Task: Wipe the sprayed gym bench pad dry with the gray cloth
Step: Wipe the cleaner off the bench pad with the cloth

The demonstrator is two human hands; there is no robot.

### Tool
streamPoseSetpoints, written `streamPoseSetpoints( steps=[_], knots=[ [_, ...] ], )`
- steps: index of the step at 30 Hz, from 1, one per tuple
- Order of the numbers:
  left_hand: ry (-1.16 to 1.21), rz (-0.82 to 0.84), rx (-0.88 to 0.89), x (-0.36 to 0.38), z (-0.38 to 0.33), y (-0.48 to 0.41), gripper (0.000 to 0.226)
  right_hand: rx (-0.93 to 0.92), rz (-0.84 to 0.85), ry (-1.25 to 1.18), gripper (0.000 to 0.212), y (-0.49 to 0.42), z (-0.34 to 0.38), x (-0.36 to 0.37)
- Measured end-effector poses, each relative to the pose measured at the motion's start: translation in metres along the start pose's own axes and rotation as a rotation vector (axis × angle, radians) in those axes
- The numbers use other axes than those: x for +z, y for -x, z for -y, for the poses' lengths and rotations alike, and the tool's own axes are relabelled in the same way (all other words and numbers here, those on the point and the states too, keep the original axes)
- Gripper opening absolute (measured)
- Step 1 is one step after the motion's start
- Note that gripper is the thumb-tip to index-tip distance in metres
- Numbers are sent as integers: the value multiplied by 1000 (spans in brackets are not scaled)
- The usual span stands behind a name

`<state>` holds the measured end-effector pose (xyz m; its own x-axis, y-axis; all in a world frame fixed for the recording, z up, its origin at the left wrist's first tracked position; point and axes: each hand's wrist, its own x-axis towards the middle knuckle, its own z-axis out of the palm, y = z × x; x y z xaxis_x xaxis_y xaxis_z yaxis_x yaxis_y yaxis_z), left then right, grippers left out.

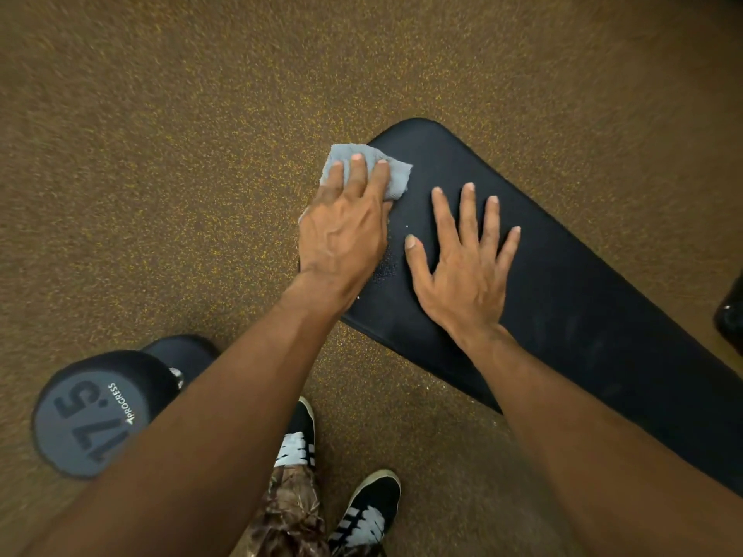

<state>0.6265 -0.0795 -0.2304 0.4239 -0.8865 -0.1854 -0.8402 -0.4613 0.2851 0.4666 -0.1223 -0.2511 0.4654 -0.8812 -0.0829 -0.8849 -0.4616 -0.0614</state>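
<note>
At bench pad (563, 275) far end, left grip (345, 223) presses gray cloth (398, 174) flat-fingered, unclenched, mopping spray; right grip (462, 267), released and splayed mid-pad, likely braces; droplets (386, 269) at pad's left edge unwiped.

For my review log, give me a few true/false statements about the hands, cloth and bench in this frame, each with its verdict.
1. The left hand presses the gray cloth onto the bench pad. True.
2. The right hand holds a spray bottle. False: it lies flat on the pad with fingers spread and holds nothing.
3. The cloth sits near the rounded end of the pad. True.
4. The dumbbell rests on the pad. False: it stands on the floor, beside the pad.
5. Small droplets show on the pad between the two hands. True.
</note>
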Motion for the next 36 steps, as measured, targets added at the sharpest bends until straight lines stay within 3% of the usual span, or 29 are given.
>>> streamPoseSetpoints(
  steps=[4, 7, 11, 14, 20, 26, 29, 36],
  knots=[
    [-50, 33, -59, -8, -13, -8, 49, 9, -29, -51, 60, -2, 1, 0],
    [1, 12, -58, -9, -19, -12, 46, 94, -112, -235, 55, 0, -1, 3],
    [-143, -78, 306, -5, 0, 19, 33, 134, -184, -293, 51, 0, -1, 6],
    [-116, -29, 438, 9, 21, 51, 48, 135, -186, -268, 51, 0, -2, 5],
    [-128, 63, 167, -2, -1, 24, 51, 111, -184, -290, 55, 2, -4, 4],
    [-143, 29, 316, 2, 19, 40, 45, 13, -40, -168, 66, 2, -13, -5],
    [-134, 89, 213, 0, 28, 45, 47, 6, 33, 29, 68, 11, -29, -8],
    [-45, -38, 33, 10, -18, 25, 37, 25, -3, 36, 69, 24, -33, -1]
  ],
)
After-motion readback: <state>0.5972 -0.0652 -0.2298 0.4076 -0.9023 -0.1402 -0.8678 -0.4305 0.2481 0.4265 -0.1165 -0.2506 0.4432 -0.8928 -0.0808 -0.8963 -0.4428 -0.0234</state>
